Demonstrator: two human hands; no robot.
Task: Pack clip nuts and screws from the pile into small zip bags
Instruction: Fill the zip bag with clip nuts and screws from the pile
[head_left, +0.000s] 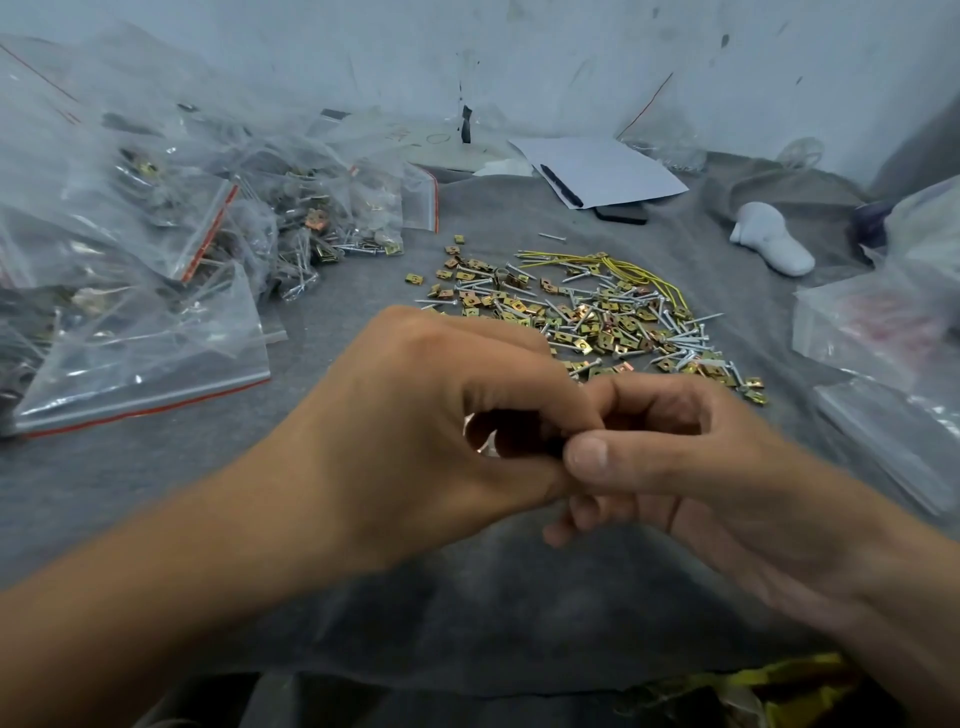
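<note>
Lit evenly and coolly, fairly dim, with a bluish cast over wall and grey cloth; no single source visible. Soft, short shadows only, darkest in the hollow between the left hand (441, 415) and right hand (691, 467) where the grip closes. Motion blur on the right forearm and the lower fingers; whatever sits inside the grip too dark to make out. Sharper beyond the grip, at the pile of clip nuts and screws (597, 317). White glare on the zip bags (156, 291) left of the grip. Wide-angle bending toward the edges, forearms stretched, corners smeared and soft.
</note>
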